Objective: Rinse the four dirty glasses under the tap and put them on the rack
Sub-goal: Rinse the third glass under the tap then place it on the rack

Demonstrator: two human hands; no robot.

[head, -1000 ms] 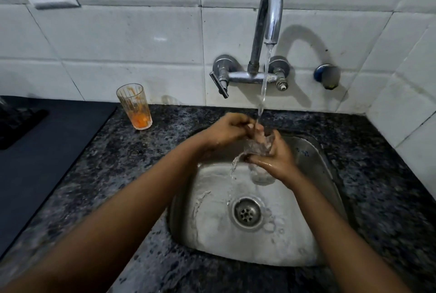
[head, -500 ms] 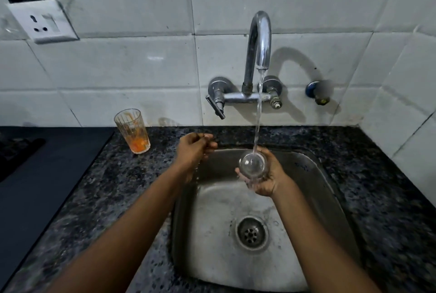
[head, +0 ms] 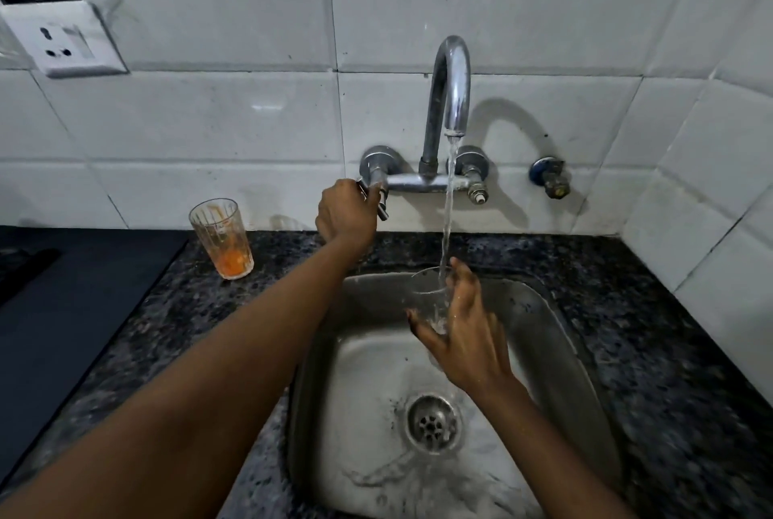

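The right hand (head: 464,330) grips a clear glass (head: 428,301) over the sink (head: 556,351), fingers and thumb curled round its lower wall. The glass stands nearly upright, its long axis close to vertical and leaning slightly away from the camera, with the round mouth facing up under the tap (head: 449,100). A thin stream (head: 447,225) falls from the curved chrome spout straight into the mouth. The glass is smooth and see-through, its rim showing as a faint oval. The left hand (head: 347,213) reaches to the wall and curls its fingers round the left lever (head: 378,200) of the tap. A second glass (head: 221,238), ribbed and tapered wider at the top, stands upright on the counter (head: 146,330) well left of the sink, mouth up, with an orange residue at its bottom and streaks on its wall. The sink is dull brushed steel with rounded corners and a round perforated drain (head: 433,422), wet across its floor. The counter is dark speckled stone; the wall (head: 209,121) behind is glossy white tile with a white socket (head: 62,39) at upper left.
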